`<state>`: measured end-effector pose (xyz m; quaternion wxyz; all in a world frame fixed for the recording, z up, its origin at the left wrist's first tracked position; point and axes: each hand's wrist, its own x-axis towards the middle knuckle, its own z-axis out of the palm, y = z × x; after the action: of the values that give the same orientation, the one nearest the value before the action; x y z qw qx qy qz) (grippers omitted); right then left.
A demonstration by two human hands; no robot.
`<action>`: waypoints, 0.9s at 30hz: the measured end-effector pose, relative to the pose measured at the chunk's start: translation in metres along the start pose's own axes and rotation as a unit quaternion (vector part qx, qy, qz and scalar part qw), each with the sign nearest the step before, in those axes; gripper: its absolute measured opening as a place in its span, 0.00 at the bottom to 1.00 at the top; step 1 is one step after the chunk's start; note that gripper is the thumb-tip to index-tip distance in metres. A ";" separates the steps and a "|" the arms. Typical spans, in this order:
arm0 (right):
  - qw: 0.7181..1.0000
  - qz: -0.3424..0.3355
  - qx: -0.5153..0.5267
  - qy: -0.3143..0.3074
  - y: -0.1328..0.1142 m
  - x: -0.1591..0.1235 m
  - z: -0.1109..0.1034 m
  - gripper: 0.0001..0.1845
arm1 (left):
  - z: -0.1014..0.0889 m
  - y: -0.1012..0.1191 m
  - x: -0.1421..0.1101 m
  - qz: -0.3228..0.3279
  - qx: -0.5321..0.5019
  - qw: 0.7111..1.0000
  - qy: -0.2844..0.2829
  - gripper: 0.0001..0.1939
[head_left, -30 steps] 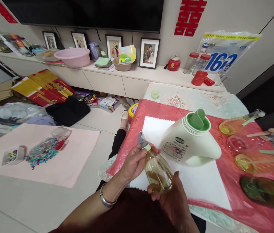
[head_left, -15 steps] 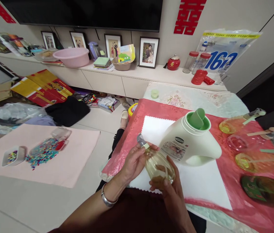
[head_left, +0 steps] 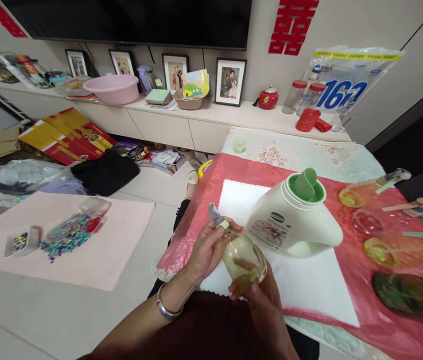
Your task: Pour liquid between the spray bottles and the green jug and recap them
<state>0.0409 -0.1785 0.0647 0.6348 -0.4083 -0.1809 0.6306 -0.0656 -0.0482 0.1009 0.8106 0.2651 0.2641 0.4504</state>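
Note:
A clear pump bottle (head_left: 243, 257) with a grey and pale green pump head is tilted between my two hands, above the near edge of a white sheet (head_left: 320, 295). My left hand (head_left: 208, 249) grips its neck just under the pump head. Fingers of my right hand (head_left: 262, 295) wrap round the base. The bottle looks pale yellowish; I cannot tell how much liquid is inside. Just beyond it stands a big white detergent jug (head_left: 267, 220), its neck open, with a green scoop-like cap (head_left: 304, 184) resting in the mouth.
Several bottles with pumps, one a yellow bottle (head_left: 356, 194), lie or stand on the right of the red cloth (head_left: 234, 165). A dark green bottle (head_left: 410, 297) lies near the right edge. A small green cup (head_left: 239, 146) stands behind. Left, a pink mat (head_left: 121, 245) holds scattered beads (head_left: 67, 240).
The bottle has turned a little in my hands, its pump head shifting slightly left and up. My right fingers have moved lower round its base. The jug stays put.

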 end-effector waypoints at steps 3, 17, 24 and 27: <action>0.986 0.132 0.081 -0.059 -0.003 0.002 -0.008 0.51 | 0.001 0.001 -0.002 -0.011 -0.009 1.000 -0.012 0.12; 0.996 0.088 0.011 -0.026 -0.001 0.002 -0.010 0.50 | 0.003 0.001 -0.003 0.004 0.003 1.000 0.010 0.14; 0.994 -0.025 -0.090 0.048 -0.005 -0.003 -0.002 0.45 | 0.003 -0.001 -0.003 0.016 0.022 0.999 0.031 0.14; 0.978 -0.119 -0.159 0.071 -0.004 -0.003 0.001 0.44 | 0.004 -0.001 -0.004 0.008 0.025 0.999 0.026 0.14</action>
<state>0.0428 -0.1811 0.0694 0.6434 -0.5229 -0.2807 0.4835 -0.0643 -0.0531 0.1034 0.7932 0.2755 0.2940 0.4566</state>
